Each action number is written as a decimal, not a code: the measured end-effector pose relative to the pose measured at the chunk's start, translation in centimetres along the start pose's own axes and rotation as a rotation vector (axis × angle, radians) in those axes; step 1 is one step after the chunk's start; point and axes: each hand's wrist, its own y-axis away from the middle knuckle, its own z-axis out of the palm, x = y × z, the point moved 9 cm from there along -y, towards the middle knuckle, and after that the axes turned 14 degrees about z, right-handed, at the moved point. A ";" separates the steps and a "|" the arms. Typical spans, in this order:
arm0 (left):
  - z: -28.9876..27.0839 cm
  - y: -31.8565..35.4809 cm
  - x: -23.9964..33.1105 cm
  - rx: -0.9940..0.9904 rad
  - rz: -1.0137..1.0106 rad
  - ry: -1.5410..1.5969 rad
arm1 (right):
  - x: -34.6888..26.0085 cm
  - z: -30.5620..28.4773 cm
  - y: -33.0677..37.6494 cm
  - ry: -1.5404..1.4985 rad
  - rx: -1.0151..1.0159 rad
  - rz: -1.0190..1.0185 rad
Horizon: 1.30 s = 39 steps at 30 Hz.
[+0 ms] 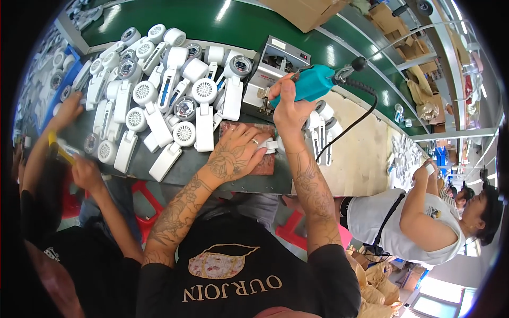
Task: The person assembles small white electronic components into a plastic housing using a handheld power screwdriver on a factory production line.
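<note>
Right-hand [290, 111] fingers wrapped around a teal corded electric screwdriver [314, 83], raised beyond the red-brown pad [263, 168]. Left-hand [237, 149] fingers hold a white plastic piece [270, 145] at the pad's right edge. White handheld fans [204, 127] lie heaped on the desk [284, 178], left of the pad.

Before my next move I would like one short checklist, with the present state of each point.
1. Right hand gripping teal power tool: ok.
2. Left hand holding white part at reddish pad: ok.
3. Tool nose lined up with white part: not ok, it points toward the metal box.
4. Screw on the tip: cannot tell, too small.
5. Black cord clear of left hand: ok.
</note>
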 end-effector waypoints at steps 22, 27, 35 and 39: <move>0.0 -0.2 -0.2 -0.004 -0.004 0.086 | -1.6 -4.2 7.8 0.007 0.016 0.244; 0.2 -0.2 0.1 -0.046 -0.028 0.073 | 0.0 -4.2 8.8 -0.050 0.028 0.264; 0.3 -1.2 -0.3 -0.012 -0.010 0.089 | 0.4 -4.5 8.2 -0.004 0.009 0.212; -0.4 -1.0 0.0 -0.023 0.027 0.021 | 0.9 -4.6 8.2 0.053 0.047 0.244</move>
